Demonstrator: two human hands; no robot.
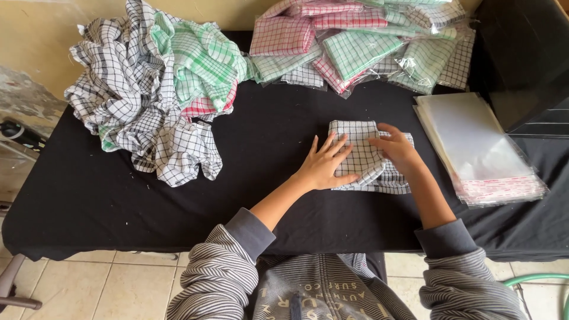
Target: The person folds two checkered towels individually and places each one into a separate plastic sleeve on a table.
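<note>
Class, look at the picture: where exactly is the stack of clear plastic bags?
In the head view, the stack of clear plastic bags lies on the right side of the black table, just right of the right hand and the folded checked cloth.

I see a heap of loose checked cloths (148, 89) at upper left of the black bench (89, 195), bagged folded cloths (361, 44) at top centre, and what look like clear empty bags (480, 148) at right.

Both forearms reach forward from striped, pushed-up sleeves toward the middle of the desk. The left hand (325, 166) lies flat with fingers spread. The right hand (396, 149) curls, palm down, just beside it.
</note>
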